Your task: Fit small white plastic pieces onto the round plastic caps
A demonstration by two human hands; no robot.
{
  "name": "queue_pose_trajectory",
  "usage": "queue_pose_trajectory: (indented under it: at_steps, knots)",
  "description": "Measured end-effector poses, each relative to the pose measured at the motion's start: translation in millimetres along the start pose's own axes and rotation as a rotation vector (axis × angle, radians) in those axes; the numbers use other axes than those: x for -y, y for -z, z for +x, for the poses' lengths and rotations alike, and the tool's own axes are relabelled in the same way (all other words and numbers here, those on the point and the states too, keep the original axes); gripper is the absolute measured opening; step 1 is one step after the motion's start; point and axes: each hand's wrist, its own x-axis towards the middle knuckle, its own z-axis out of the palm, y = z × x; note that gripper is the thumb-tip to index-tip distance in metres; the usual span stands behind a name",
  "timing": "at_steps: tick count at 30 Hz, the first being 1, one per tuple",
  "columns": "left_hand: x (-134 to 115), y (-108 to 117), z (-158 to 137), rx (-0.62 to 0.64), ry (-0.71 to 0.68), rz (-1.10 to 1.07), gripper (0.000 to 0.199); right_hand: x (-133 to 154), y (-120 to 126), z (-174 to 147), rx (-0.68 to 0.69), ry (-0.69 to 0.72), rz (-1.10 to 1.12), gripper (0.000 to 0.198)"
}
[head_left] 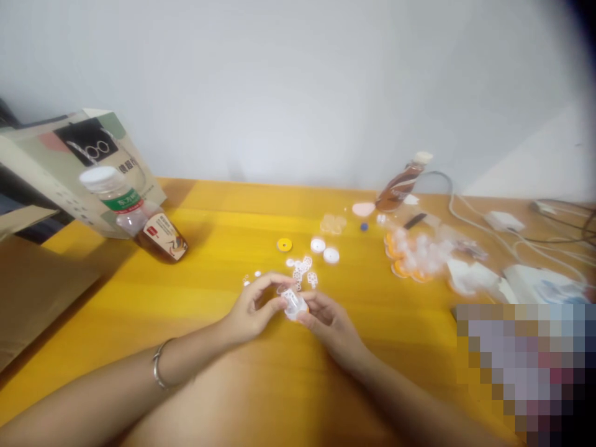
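Observation:
Between both hands is a small clear plastic piece (294, 304) with a white part and an orange edge; its exact kind is too blurred to name. My left hand (255, 308) pinches its upper left side with thumb and finger. On its lower right, the fingers of my right hand (333, 323) are closed around the orange edge. Just beyond the hands lie several small white gear-like parts (302, 268). Farther back sit a yellow disc (284, 245) and two white discs (325, 250), each with a hole in the middle.
At left stand a bottle with a white cap (135, 214), a paper bag (125, 180) and a cardboard box (41, 292). To the right are a cluster of orange-and-white pieces (416, 254), a brown drink bottle (401, 183), cables (484, 223) and white packets (535, 282).

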Motion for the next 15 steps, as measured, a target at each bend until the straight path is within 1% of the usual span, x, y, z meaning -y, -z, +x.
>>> queue_pose_trajectory:
  at_steps: [4,6,9,12,15]
  knots:
    - [-3.8,2.4,1.0,0.084,0.050,-0.105,0.030,-0.4,3.4,1.5,0.131,-0.113,0.237,0.025]
    - [-5.2,2.4,1.0,0.092,0.070,-0.128,0.031,0.1,3.5,1.5,0.163,-0.161,0.297,0.028]
    - [-5.9,2.2,0.9,0.084,0.086,-0.134,0.032,1.3,2.4,0.5,0.181,-0.208,0.329,0.031]
    - [-5.3,2.3,0.6,0.077,0.068,-0.112,0.032,0.3,1.5,-0.8,0.182,-0.198,0.333,0.032]
    - [-3.8,2.3,0.2,0.043,0.020,-0.045,0.029,-1.5,0.0,-2.0,0.136,-0.129,0.249,0.030]
